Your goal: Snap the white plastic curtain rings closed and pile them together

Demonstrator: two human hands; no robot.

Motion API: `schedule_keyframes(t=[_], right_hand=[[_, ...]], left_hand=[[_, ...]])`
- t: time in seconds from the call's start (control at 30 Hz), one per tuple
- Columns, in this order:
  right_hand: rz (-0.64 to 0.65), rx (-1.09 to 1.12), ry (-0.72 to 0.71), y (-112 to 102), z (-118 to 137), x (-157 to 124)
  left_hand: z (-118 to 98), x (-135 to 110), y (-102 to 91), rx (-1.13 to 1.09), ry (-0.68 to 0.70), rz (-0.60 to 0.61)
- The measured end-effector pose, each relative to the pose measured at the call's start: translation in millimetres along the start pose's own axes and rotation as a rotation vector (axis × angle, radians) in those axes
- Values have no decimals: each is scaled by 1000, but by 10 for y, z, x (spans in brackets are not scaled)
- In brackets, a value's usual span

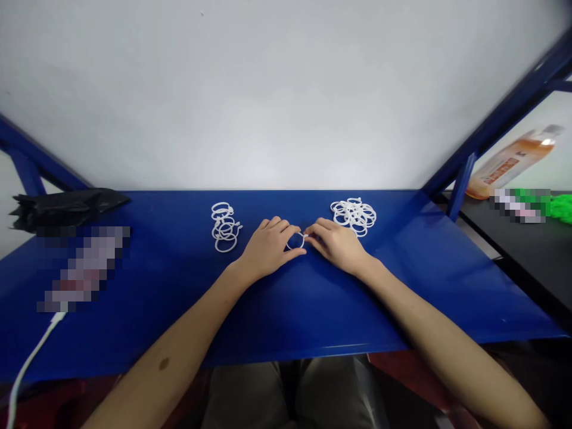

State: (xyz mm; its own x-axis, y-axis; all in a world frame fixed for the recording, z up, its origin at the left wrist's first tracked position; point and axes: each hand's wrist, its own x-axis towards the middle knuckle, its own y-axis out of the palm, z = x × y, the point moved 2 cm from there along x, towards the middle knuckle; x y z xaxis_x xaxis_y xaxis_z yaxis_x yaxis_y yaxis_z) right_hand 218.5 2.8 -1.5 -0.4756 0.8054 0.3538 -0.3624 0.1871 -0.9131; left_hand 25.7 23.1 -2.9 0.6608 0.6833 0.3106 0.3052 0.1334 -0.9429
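My left hand (269,246) and my right hand (337,243) meet at the middle of a blue table (290,310). Between their fingertips they pinch one white plastic ring (295,241), the left hand on its left side and the right hand on its right end. A small pile of white rings (224,227) lies just left of my left hand. A larger heap of white rings (354,214) lies behind my right hand.
A black bag (67,208) sits at the table's far left, with a white cable (31,363) running off the front left corner. Blue frame posts (500,119) rise at both sides. An orange bottle (509,161) lies on a dark table to the right. A white wall is behind.
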Motion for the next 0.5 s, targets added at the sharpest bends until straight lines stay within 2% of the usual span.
schedule_keyframes(t=[0.17,0.3,0.4,0.5], right_hand=[[-17,28,-25,-29,12,1],[-71,221,56,4,34,3],[-103,334,99,16,53,-1],[-96,381,60,-3,105,-13]], left_hand=[[-58,2,36,-42,-29,-11],[-115,21,41,-70,-168,-79],[-100,41,6,-246,-321,-157],[-52,52,-30,-554,-448,-216]])
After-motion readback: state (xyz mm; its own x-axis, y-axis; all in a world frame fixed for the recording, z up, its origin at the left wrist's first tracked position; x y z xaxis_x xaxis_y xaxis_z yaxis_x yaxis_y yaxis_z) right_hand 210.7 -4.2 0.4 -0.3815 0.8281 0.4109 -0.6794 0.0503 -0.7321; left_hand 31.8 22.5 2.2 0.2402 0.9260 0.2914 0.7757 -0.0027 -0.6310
